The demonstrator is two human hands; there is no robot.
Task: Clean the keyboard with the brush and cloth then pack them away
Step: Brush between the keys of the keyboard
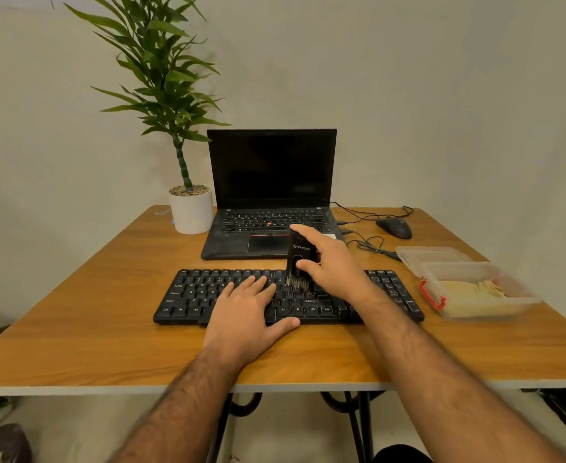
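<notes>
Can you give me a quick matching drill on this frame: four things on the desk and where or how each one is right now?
Things:
1. brush
2. cloth
3. left hand
4. mouse

States:
A. folded inside the open plastic box
B. flat on the keyboard keys
C. upright, bristles on the keys, held by the right hand
D. far right of the table, beside the laptop

Pairs: 1-C, 2-A, 3-B, 4-D
</notes>
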